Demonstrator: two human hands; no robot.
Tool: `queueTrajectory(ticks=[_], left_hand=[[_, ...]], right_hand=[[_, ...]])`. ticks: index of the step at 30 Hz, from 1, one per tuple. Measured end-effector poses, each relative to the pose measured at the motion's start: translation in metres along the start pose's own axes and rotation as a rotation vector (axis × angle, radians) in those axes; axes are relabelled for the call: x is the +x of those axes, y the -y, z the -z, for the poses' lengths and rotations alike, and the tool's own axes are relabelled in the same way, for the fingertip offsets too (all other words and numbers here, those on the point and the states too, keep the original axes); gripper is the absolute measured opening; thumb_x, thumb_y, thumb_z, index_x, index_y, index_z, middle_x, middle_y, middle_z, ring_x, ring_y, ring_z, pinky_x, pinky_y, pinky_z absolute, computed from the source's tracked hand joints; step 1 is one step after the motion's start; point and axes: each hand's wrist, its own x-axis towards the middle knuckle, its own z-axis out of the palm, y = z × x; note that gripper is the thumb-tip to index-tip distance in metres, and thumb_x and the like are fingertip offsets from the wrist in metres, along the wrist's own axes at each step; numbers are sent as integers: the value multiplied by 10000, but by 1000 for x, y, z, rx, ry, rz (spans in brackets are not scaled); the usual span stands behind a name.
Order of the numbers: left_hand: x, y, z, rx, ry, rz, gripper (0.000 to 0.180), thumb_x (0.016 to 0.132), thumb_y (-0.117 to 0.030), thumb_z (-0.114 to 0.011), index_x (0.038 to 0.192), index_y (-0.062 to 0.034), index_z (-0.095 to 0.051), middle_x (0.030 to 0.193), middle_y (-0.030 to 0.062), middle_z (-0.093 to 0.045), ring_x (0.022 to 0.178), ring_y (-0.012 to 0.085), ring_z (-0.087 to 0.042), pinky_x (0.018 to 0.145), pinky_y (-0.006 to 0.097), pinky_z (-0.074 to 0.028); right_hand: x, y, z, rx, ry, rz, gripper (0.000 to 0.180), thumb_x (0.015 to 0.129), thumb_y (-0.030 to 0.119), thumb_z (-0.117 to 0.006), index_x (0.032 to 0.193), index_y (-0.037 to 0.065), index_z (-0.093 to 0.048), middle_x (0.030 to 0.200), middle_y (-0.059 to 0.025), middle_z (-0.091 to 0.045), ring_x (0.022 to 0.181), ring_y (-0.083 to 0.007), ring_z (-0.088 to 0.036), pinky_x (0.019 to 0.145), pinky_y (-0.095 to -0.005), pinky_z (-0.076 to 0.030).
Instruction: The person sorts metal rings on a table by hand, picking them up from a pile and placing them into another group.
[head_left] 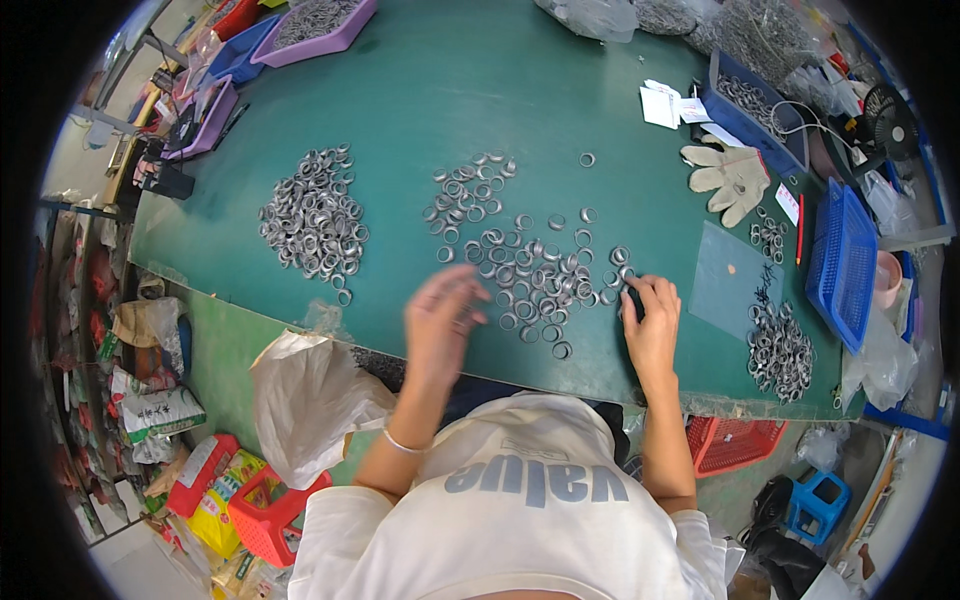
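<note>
Several small metal rings [535, 270] lie scattered across the middle of a green table [450, 90]. My left hand [440, 320] hovers, blurred by motion, over the near left edge of that scatter; I cannot tell whether it holds a ring. My right hand [652, 318] rests at the scatter's right edge, with its fingertips on a ring near the table's front. A denser pile of rings [312, 220] lies to the left, and a smaller pile [779, 350] lies at the right front.
A grey work glove [730, 175] lies at the back right beside a blue bin of rings [750, 105]. A blue basket [845, 265] stands at the right edge. Purple trays [315, 30] sit at the back left. A white sack [310, 400] hangs below the table's front.
</note>
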Motion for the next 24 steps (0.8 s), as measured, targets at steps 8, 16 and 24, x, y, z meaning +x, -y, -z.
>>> queueTrajectory(ticks=[8,16,24], left_hand=[[67,-56,120,1360,-554,-982,253,816,95,-520,1011,-22,-630,1092,154,-533,1009,292,-538,833,370,-463],[72,-42,126,1737,-481,-818,381,875,-50,-457,1256,-46,-461,1355,149,-390,1329,375,-271,1076,591,-155],[71,-44,134,1456,-477,-849,397,860,-60,-483,1253,-10,-453,1344,176,-393,1334,393,-268,1090,582,-132]], right_hand=[[0,44,1,164,48,88,312,752,49,-680,1056,20,-614,1064,-135,-549,1004,-319,-495,865,-398,-389],[-23,84,-14,49,438,380,682,720,321,-739,1319,114,-484,1379,-187,-368,1313,-403,-277,1032,-554,-244],[5,63,-30,-140,424,432,605,788,372,-668,1321,145,-491,1409,-142,-365,1338,-385,-258,1047,-592,-215]])
